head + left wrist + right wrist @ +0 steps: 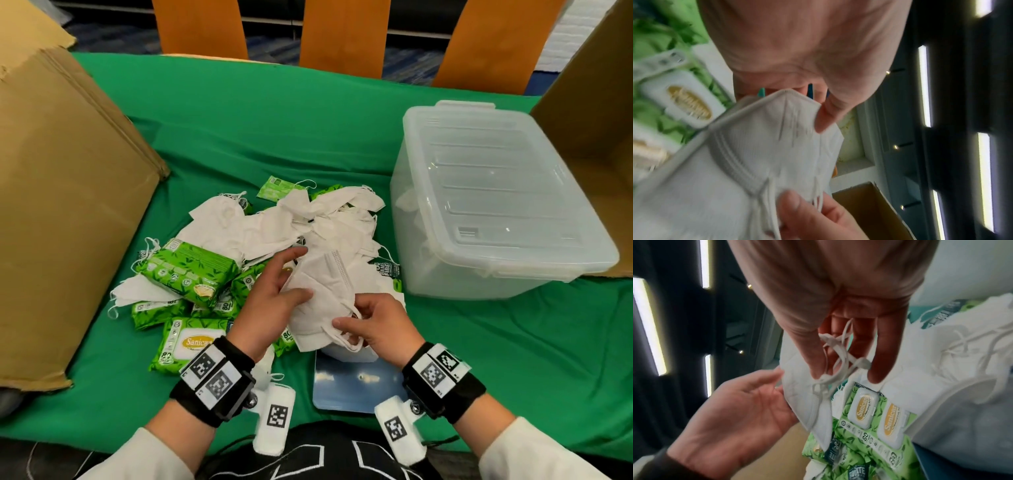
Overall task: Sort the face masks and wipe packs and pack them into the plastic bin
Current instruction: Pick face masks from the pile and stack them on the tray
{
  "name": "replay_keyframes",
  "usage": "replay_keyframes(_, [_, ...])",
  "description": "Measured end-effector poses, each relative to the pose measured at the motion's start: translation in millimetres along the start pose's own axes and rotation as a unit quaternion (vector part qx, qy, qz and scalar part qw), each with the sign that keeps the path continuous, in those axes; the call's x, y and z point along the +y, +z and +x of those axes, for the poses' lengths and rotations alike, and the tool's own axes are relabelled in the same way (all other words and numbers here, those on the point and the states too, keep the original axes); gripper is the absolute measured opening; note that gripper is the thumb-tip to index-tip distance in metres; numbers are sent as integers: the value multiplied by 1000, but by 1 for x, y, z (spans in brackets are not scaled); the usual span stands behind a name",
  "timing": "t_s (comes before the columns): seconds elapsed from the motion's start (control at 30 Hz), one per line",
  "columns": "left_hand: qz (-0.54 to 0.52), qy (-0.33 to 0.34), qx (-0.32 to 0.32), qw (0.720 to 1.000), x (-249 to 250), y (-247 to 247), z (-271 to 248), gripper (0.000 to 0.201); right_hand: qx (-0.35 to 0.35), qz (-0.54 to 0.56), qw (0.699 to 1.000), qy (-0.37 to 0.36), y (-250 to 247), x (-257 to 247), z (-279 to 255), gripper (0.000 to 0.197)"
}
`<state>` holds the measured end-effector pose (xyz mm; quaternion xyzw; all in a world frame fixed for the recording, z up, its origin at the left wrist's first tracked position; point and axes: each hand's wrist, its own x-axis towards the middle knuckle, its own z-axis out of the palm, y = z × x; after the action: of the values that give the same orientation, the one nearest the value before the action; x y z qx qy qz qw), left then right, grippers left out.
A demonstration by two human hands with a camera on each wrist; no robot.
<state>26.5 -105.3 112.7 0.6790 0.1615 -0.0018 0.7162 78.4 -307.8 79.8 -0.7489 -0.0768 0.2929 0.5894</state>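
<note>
A heap of white face masks [274, 222] and green wipe packs [186, 270] lies mid-table on the green cloth. Just in front of it, both hands hold one folded white mask [325, 284] above the heap. My left hand [303, 274] pinches its left side, thumb on top [826, 116] and fingers underneath. My right hand [349, 317] pinches the ear loops [838, 360] at the near end between thumb and fingers. The clear plastic bin [462, 284] stands to the right with its lid on; white masks show faintly through its left wall.
A big cardboard box [68, 205] fills the left side and another [589, 120] stands behind the bin. A shiny blue flat sheet [349, 387] lies under my hands with a mask on its far edge. Orange chair backs [342, 34] line the far edge.
</note>
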Motion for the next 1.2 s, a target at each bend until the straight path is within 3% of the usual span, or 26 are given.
replay_keyframes(0.07, [78, 33, -16, 996, 4, -5, -1, 49, 5, -39, 999, 3, 0, 1, 0, 19])
replay_keyframes(0.17, [148, 45, -9, 988, 2, -14, 0, 52, 70, -35, 997, 11, -2, 1, 1, 31])
replay_keyframes(0.23, [173, 47, 6, 984, -3, -20, -1, 56, 108, 152, 981, 53, -8, -2, 5, 26])
replay_keyframes(0.3, [155, 37, 10, 987, -9, -22, -4, 64, 89, 396, 906, 117, -11, -9, 6, 25])
replay_keyframes(0.33, [142, 34, 12, 989, -11, -20, -7, 71, 77, 454, 877, 135, -11, -11, 5, 27])
replay_keyframes(0.37, [128, 36, 14, 991, -12, -17, -9, 77, 68, 469, 869, 145, -9, -13, 4, 30])
replay_keyframes(0.43, [106, 50, 17, 993, -10, -11, -12, 86, 54, 401, 904, 135, -4, -13, 2, 32])
replay_keyframes(0.53, [93, 76, 16, 993, -6, -9, -11, 91, 30, 198, 975, 98, -1, -10, -1, 21])
replay_keyframes(0.6, [92, 76, 1, 993, -4, -9, -10, 92, 16, 111, 991, 77, -1, -7, -2, 14])
replay_keyframes(0.7, [100, 54, 2, 994, 0, -11, -8, 84, 17, 89, 995, 44, 0, -3, -2, 8])
replay_keyframes(0.87, [187, 63, 8, 980, -4, -15, -2, 38, 2, 117, 990, 77, -1, 0, -2, 16])
replay_keyframes(1.03, [233, 91, -18, 968, -14, -14, -1, 54, -32, 86, 993, 81, -2, 0, -5, 24])
replay_keyframes(1.2, [251, 79, -34, 964, -19, -20, 3, 31, -32, 63, 994, 82, -6, 7, -5, 15])
